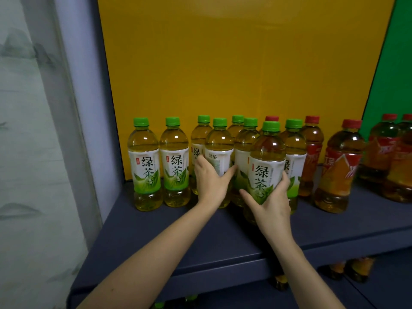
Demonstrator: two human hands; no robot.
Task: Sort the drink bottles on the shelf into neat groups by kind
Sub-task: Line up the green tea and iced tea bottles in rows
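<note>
Several green tea bottles with green caps stand on the dark blue shelf (169, 237). Two of them (146, 166) stand side by side at the left. My left hand (210, 181) grips the lower part of a green tea bottle (219, 150) in the middle cluster. My right hand (270, 204) holds another green tea bottle (267, 161) from below, in front of the cluster and tilted slightly. Red-capped iced tea bottles (338, 168) stand to the right, and one red cap (272, 118) shows behind the green tea cluster.
A yellow panel (223, 63) backs the shelf and a green panel (396, 74) starts at the right. A pale wall post (84, 108) bounds the left side. More bottles (356, 269) stand on the shelf below.
</note>
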